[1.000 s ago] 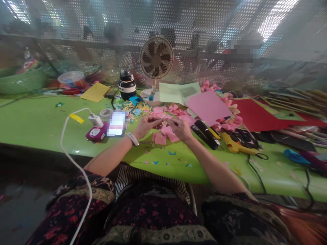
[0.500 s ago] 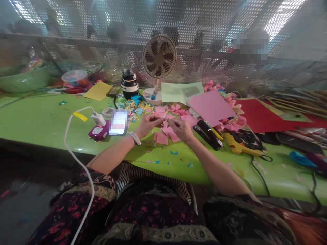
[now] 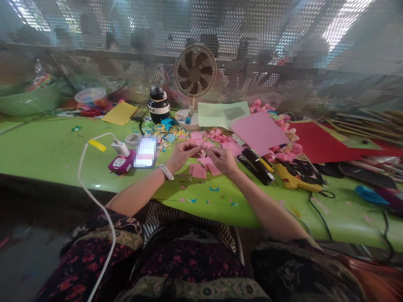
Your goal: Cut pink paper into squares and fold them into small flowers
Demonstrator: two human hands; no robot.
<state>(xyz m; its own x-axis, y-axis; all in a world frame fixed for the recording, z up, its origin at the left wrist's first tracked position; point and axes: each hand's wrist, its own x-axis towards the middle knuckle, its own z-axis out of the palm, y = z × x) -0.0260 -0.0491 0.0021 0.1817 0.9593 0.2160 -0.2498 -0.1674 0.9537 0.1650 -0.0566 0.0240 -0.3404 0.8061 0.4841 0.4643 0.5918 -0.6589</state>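
Note:
My left hand (image 3: 184,154), with a pale watch on its wrist, is closed in a pinch above the green table (image 3: 63,151). Facing it, my right hand (image 3: 223,160) is pinched too, and the fingertips of both nearly meet. Something small and pinkish shows between them, too small to make out. Below and around the fingertips lie pink paper pieces (image 3: 198,170). A large pink sheet (image 3: 260,132) rests behind my right hand. The phone (image 3: 145,152) lies to the left of my left hand.
A fan (image 3: 195,71) and a black bottle (image 3: 159,105) stand at the back. Black staplers (image 3: 255,166) and a yellow glue gun (image 3: 292,180) lie right. A purple socket box (image 3: 121,163) with a white cable sits left. Red sheets (image 3: 324,142) lie far right.
The view has shifted very slightly. Both hands stay pinched together in nearly the same place, with only slight finger movement.

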